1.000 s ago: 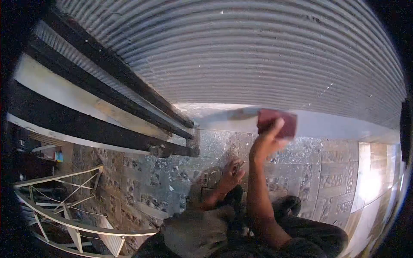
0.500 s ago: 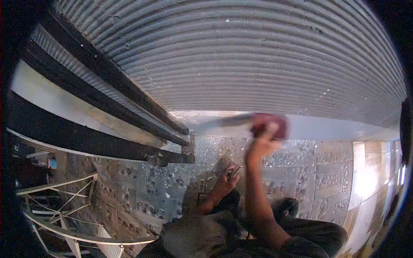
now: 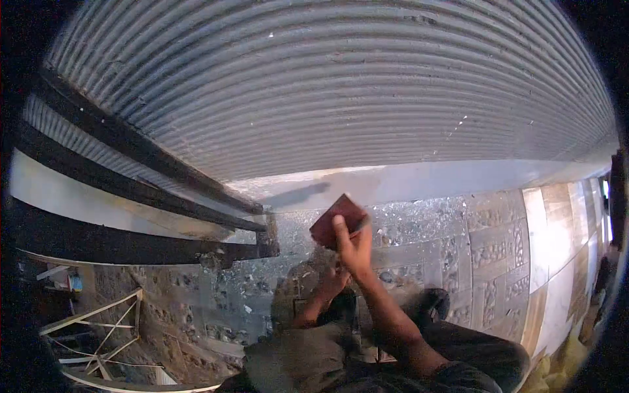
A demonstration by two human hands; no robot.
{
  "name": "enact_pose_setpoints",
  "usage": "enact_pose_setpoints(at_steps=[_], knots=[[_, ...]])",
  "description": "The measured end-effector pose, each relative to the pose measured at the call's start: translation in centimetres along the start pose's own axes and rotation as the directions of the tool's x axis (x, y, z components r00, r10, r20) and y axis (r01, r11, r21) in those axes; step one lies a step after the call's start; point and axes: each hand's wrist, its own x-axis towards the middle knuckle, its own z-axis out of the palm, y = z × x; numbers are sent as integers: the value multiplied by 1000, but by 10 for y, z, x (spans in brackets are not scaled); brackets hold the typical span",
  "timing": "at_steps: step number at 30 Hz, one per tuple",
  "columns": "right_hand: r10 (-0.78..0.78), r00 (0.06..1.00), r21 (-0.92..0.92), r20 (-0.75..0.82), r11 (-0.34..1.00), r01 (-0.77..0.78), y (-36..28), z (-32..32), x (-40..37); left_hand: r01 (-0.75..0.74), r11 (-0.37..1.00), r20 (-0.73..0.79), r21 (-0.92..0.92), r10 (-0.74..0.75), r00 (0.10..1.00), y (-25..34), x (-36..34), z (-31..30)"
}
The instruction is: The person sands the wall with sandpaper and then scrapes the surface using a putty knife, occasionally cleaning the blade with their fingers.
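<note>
A flat reddish-brown block [image 3: 339, 219] is being held just left of the frame's centre by the right hand [image 3: 355, 247]. The fingers [image 3: 340, 230] of that hand are being closed around the block's lower edge, with one digit being pressed across its face. The block is being kept tilted, one corner pointing up, right below a pale strip [image 3: 445, 183] that is running across the middle of the frame. Whether block and strip are touching cannot be told. A shadow [image 3: 298, 194] is being cast on the strip to the upper left of the block. The right forearm is being stretched up from the lower right of the frame.

The left hand [image 3: 331, 285] is being held lower, just beneath the right hand and close to the knees, which are being covered by dark trousers [image 3: 472, 347]. It is dim and partly hidden by the right wrist, so how its fingers are set cannot be told.

The upper half of the frame is being filled by a corrugated metal sheet [image 3: 327, 85]. Dark beams [image 3: 131, 196] are being shown along the left side, ending near the block's left. Patterned floor tiles [image 3: 485, 242] are being shown behind the hands and out to the right. A white metal frame [image 3: 98, 321] is being shown in the lower left corner, well apart from both hands.
</note>
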Motion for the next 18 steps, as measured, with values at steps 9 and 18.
enact_pose_setpoints(at_steps=[9, 18], knots=[[119, 976, 107, -182, 989, -101, -26, -35, 17, 385, 922, 2, -23, -385, 923, 37, -4, -1], [182, 983, 139, -38, 975, -175, -2, -37, 11, 377, 925, -16, -39, -378, 926, 41, -3, -2]])
